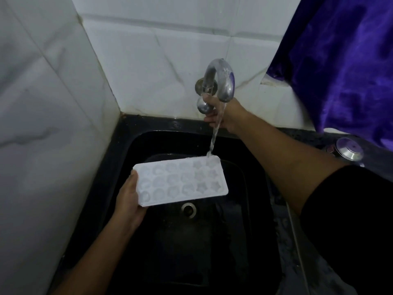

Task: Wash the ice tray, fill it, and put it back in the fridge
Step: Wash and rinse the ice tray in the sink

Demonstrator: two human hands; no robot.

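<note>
My left hand (129, 201) holds the ice tray (180, 182) by its 9 o'clock end over the sink (127, 135), long axis running 9 to 3. Water (214, 137) strikes its 2 o'clock corner. My right hand (225, 116), fingers clasping the tap knob (203, 107), lies at 1 o'clock.

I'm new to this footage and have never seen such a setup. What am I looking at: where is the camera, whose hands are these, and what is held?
There is no machine here, just a person's two bare hands. The single picture comes from a wide-angle camera worn on the person's head, looking forward and down. Below is a black sink with a drain, in a corner of white tiled wall. The left hand grips one end of a white ice tray, held over the sink. The right hand reaches to the tap and curls round its knob. Water runs from the tap onto the tray's far corner. At right are a purple cloth and a steel lid.
</note>
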